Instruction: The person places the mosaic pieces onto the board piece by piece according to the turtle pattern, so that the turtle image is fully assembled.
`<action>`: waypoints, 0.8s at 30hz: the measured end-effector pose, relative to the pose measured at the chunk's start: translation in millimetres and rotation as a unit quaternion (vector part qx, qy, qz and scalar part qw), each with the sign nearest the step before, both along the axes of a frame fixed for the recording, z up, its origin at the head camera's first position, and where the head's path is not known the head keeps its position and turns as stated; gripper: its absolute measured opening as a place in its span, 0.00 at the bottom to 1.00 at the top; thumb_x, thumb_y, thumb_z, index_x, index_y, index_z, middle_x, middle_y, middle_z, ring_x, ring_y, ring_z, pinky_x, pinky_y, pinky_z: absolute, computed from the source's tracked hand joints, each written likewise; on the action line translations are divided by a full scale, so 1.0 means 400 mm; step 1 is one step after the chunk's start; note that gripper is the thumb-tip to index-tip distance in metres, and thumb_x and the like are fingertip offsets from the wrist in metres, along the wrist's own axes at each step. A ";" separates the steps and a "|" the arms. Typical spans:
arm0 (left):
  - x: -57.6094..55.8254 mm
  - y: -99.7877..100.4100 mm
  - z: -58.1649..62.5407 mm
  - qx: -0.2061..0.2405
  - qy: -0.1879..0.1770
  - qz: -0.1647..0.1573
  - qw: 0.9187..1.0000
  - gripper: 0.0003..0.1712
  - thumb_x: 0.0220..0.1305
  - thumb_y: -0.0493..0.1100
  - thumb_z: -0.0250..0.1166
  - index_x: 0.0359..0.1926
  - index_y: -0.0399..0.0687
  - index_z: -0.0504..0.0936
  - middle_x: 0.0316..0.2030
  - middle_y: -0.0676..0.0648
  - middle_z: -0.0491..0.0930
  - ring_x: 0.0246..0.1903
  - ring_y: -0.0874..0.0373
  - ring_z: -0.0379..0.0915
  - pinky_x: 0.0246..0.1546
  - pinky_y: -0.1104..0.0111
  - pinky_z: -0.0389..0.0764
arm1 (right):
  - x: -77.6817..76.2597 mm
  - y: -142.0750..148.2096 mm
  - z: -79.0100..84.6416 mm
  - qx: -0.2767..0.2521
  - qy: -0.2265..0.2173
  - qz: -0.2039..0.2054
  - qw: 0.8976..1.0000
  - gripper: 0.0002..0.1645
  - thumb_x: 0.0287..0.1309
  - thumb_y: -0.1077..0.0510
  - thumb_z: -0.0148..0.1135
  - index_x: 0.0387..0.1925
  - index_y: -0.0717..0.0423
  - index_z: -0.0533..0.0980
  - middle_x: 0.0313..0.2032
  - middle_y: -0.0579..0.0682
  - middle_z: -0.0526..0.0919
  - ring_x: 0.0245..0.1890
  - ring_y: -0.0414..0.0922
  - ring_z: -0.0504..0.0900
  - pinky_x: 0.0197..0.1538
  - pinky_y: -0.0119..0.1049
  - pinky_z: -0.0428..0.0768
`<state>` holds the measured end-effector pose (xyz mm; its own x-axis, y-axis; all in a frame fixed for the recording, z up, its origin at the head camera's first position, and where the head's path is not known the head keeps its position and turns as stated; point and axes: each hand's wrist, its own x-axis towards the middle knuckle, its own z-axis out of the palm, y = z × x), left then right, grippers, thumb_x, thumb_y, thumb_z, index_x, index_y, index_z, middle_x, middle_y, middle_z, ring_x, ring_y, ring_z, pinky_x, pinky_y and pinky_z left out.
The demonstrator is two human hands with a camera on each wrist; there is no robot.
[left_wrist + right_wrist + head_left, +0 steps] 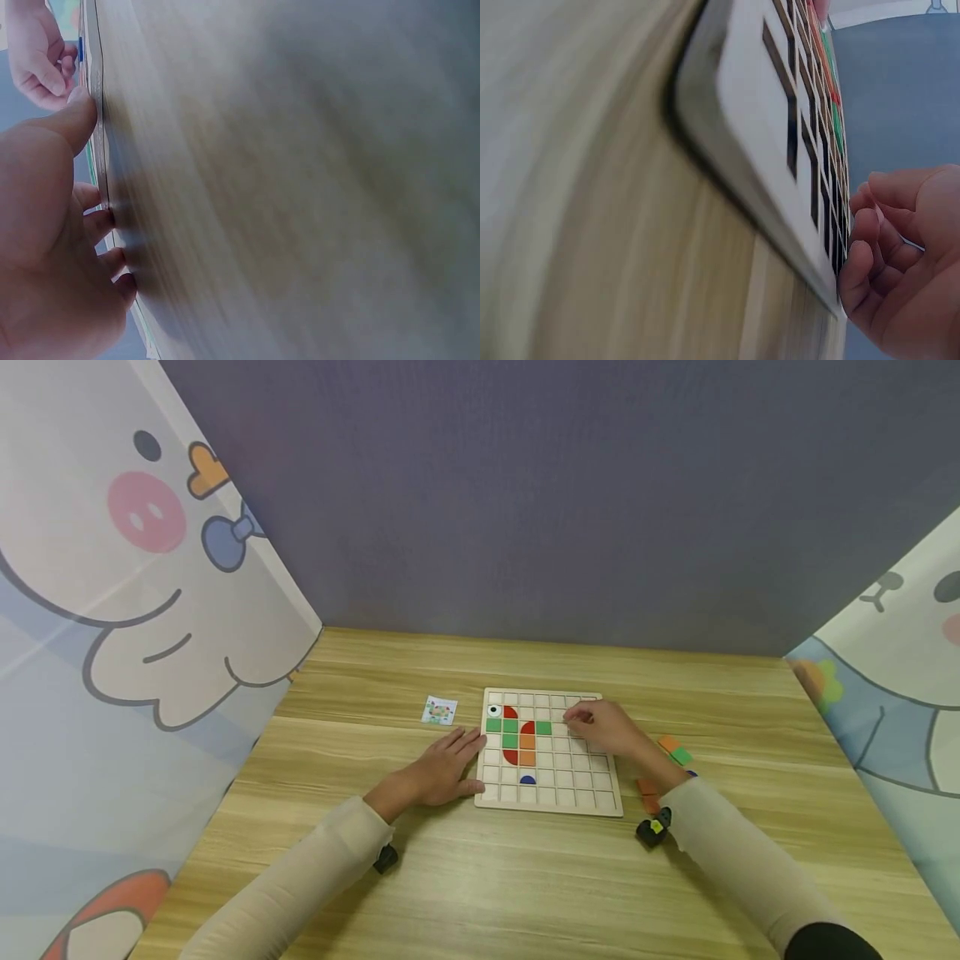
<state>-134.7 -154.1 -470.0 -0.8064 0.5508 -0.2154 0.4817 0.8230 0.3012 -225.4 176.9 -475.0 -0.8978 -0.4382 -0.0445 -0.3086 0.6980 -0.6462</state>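
A pale wooden grid board (572, 802) lies on the table, with coloured tiles set in its left half. Among them are a white eye tile (494, 711), green tiles (543, 727), orange tiles (527, 750), red rounded tiles (511, 757) and a blue half-round tile (528, 780). My left hand (442, 768) rests spread at the board's left edge, fingertips and thumb touching it. Over the upper right cells, my right hand (606, 728) has its fingers curled, thumb and forefinger pinching what looks like a small thin tile (879, 214); its colour is mostly hidden.
Loose orange and green tiles (680, 755) lie right of the board, near more orange-red tiles (647, 793) and a blue one partly behind my right forearm. A small printed picture card (439, 710) lies left of the board. A grey wall (525, 510) stands behind the table.
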 end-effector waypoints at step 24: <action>0.006 0.003 0.008 0.008 0.005 -0.007 1.000 0.46 0.75 0.60 0.56 0.80 0.39 0.52 0.80 0.37 0.50 0.79 0.35 0.44 0.77 0.43 0.55 | 0.035 0.214 0.012 0.037 0.017 -0.053 0.998 0.14 0.70 0.55 0.62 0.51 0.55 0.84 0.43 0.55 0.87 0.43 0.50 0.83 0.42 0.39 0.80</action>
<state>-132.2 -153.1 -466.9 -0.8013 0.5647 -0.1976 0.4957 0.8116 0.3092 -211.3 262.4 -470.1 -0.9407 -0.3366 -0.0416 -0.2510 0.7734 -0.5822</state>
